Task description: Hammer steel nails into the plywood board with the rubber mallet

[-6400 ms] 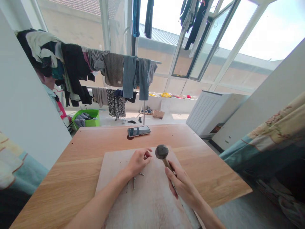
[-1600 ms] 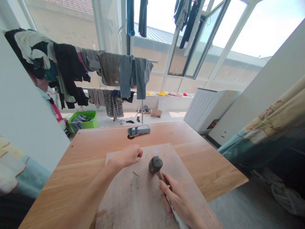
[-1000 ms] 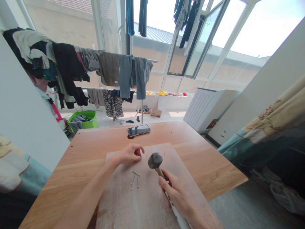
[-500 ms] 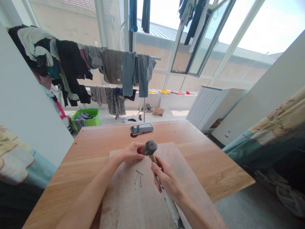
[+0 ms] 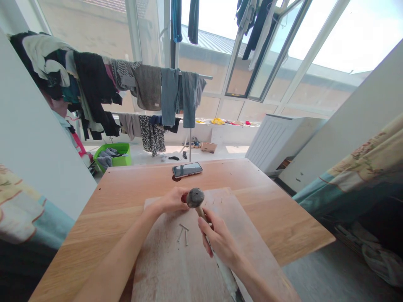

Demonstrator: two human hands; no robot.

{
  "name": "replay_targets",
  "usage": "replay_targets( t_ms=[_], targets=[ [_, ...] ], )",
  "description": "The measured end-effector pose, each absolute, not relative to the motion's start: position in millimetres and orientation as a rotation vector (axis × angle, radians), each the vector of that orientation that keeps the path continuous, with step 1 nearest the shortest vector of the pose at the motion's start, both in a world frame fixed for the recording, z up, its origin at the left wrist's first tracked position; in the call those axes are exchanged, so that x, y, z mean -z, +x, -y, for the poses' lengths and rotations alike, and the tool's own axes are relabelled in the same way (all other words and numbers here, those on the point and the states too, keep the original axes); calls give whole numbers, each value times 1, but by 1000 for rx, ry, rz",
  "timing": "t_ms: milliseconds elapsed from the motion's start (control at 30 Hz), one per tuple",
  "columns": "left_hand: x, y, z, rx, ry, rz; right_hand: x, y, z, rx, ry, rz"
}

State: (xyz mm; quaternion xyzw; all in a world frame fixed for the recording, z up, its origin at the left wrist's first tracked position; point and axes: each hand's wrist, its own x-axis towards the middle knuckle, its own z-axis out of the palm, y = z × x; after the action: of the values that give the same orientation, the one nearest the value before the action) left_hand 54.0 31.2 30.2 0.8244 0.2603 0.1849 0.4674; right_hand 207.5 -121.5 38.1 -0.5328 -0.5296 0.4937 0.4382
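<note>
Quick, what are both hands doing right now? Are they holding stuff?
Left hand: curled, partly hidden by the hammer; can't tell if it holds anything.
Right hand: closed, holding the hammer.

Just beyond the left hand (image 5: 172, 200) lies a black-screened rectangular smartphone (image 5: 187, 170), and farther off to that hand's left a bright green plastic tub (image 5: 125, 160) holds crumpled grey cloth (image 5: 106, 161). Far beyond it, grey and black garments (image 5: 147, 89) drape a silver metal drying rack (image 5: 206, 77). Well past the right hand (image 5: 218, 235), rightward, stands a white ribbed box-shaped cabinet (image 5: 271, 140).
</note>
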Motion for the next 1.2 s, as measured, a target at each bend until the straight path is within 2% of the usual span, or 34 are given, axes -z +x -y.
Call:
replay_targets(
  t_ms=[167, 300, 533, 667, 833, 933, 1100, 1200],
  targets=[
    [-31, 50, -34, -381, 2032, -662, -41, 211, 123, -1245, -1308, 1282],
    [-39, 40, -38, -284, 2075, -849, -36, 223, 142, -1275, -1331, 1244],
    [-61, 29, 10, -14, 2580, -939, -12, 243, 168, -1339, -1467, 1237],
    [-63, 38, 37, 0, 2735, -880, -9, 242, 167, -1307, -1486, 1241],
    [-64, 40, 34, -13, 2707, -873, -13, 240, 166, -1307, -1494, 1251],
    [-56, 31, 22, -121, 2585, -846, -15, 240, 167, -1299, -1508, 1258],
    [-24, 16, 4, -630, 2156, -933, -15, 239, 167, -1297, -1494, 1246],
    [-9, 15, 2, -794, 2045, -996, -14, 238, 167, -1290, -1484, 1241]
  ],
)
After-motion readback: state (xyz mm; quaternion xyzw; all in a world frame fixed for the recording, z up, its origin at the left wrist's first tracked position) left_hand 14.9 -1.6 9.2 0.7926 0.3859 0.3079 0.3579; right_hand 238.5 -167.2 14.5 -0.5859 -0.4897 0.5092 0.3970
